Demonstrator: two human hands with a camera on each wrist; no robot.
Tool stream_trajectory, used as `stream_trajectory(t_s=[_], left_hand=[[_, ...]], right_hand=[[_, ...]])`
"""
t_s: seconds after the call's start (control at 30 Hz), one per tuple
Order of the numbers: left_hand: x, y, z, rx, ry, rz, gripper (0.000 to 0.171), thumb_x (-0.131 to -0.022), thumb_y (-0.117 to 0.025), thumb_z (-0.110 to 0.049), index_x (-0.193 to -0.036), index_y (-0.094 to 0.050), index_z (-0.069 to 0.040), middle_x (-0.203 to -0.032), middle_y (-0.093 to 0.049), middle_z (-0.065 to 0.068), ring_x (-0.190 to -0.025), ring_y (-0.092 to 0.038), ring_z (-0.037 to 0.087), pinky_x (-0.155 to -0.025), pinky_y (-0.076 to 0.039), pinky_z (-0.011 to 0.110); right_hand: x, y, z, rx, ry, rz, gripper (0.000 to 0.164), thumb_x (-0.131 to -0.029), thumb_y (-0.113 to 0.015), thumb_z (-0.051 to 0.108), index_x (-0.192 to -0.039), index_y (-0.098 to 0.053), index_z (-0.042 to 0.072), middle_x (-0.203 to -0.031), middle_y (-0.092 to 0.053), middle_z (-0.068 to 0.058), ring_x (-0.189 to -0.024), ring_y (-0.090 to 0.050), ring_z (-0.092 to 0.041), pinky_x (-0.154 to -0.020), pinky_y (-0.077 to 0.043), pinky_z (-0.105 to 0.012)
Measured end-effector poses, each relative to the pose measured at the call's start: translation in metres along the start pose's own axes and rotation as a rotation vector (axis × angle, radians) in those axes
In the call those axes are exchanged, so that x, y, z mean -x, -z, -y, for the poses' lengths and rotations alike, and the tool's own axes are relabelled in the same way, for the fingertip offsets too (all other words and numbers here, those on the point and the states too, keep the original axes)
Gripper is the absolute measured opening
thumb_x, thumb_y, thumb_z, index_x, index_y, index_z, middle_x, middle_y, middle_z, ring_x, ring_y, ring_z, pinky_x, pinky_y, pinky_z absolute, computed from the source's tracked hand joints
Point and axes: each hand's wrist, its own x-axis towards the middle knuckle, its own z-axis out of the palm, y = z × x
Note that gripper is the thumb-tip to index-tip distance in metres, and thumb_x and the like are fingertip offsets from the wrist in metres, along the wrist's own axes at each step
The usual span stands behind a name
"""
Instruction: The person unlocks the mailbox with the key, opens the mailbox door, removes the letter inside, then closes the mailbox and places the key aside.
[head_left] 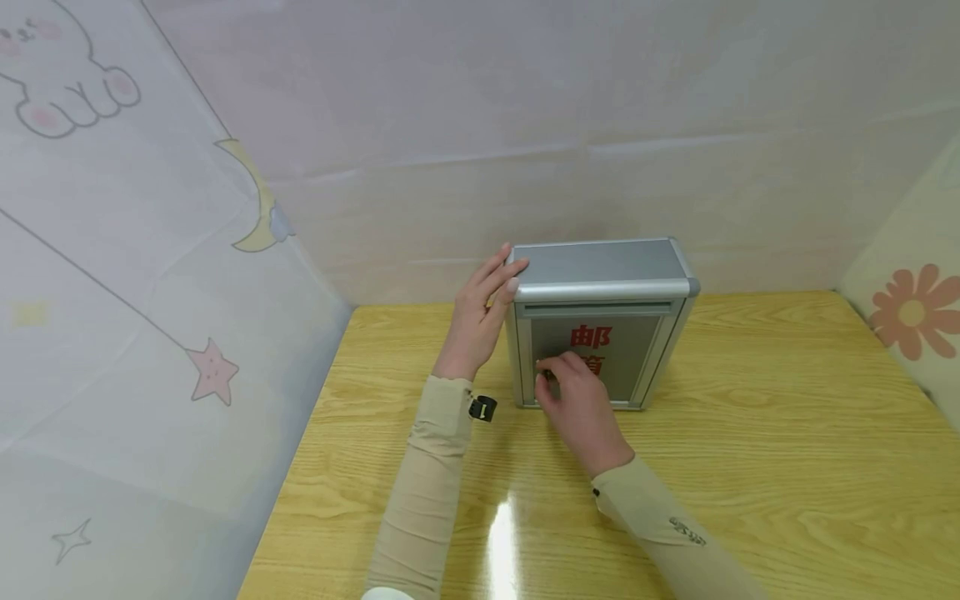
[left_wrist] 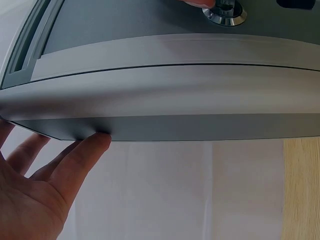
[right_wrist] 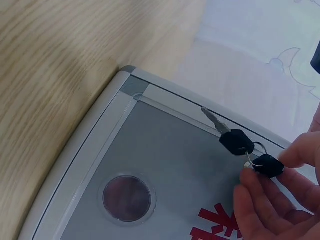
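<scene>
A grey metal mailbox point(head_left: 600, 260) with silver edges and red characters stands upright on the table. My left hand point(head_left: 480, 312) rests on its top left corner, fingers over the top and thumb near the front edge; the left wrist view shows these fingers spread. At the left part of the front door, my right hand point(head_left: 581, 408) pinches a black-headed key point(right_wrist: 268, 166) at the lock point(left_wrist: 226, 19). The blade of that key is hidden. A second black-headed key point(right_wrist: 236, 142) dangles from the same small ring, its metal blade showing.
The mailbox stands on a wood-grain table point(head_left: 787, 433), close to the pale back wall point(head_left: 450, 100). A slot point(head_left: 596, 309) runs along the top of its front, and a round window point(right_wrist: 127, 198) sits lower on the door. Printed side walls flank the table.
</scene>
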Motion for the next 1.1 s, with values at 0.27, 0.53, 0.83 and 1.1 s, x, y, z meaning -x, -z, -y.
stream_trajectory(t_s=[0.27, 0.53, 0.83, 1.1], left_hand=[[0.000, 0.000, 0.000, -0.002, -0.005, -0.003, 0.046, -0.102, -0.039, -0.046, -0.138, -0.054, -0.023, -0.151, -0.031, -0.014, -0.138, -0.028, 0.007, -0.106, -0.033, 0.039], [0.000, 0.001, 0.000, 0.001, -0.011, 0.001, 0.046, -0.102, -0.039, -0.046, -0.138, -0.055, -0.022, -0.151, -0.031, -0.013, -0.138, -0.027, 0.007, -0.107, -0.032, 0.038], [0.000, 0.000, 0.002, -0.011, -0.015, 0.002, 0.046, -0.102, -0.039, -0.047, -0.138, -0.055, -0.022, -0.152, -0.033, -0.007, -0.138, -0.028, 0.008, -0.107, -0.033, 0.038], [0.000, 0.000, 0.000, -0.011, -0.021, -0.005, 0.047, -0.102, -0.038, -0.046, -0.138, -0.055, -0.020, -0.152, -0.034, -0.004, -0.137, -0.028, 0.008, -0.107, -0.031, 0.037]], right_hand=[[-0.001, 0.001, 0.001, 0.037, 0.044, -0.035, 0.011, -0.090, -0.065, 0.011, -0.095, -0.070, 0.002, -0.093, -0.057, -0.004, -0.066, -0.057, -0.014, -0.058, -0.051, -0.027], [0.005, 0.008, 0.002, 0.016, 0.111, -0.040, 0.006, -0.087, -0.067, 0.004, -0.092, -0.069, 0.001, -0.088, -0.057, -0.003, -0.068, -0.056, -0.012, -0.059, -0.051, -0.024], [0.026, 0.018, 0.001, -0.025, 0.184, -0.041, 0.010, -0.084, -0.066, -0.001, -0.094, -0.067, 0.003, -0.087, -0.056, -0.001, -0.066, -0.051, -0.012, -0.056, -0.047, -0.024], [0.049, 0.031, -0.001, -0.042, 0.204, -0.058, 0.018, -0.081, -0.067, -0.006, -0.095, -0.067, 0.005, -0.090, -0.056, 0.001, -0.069, -0.050, -0.008, -0.057, -0.044, -0.019]])
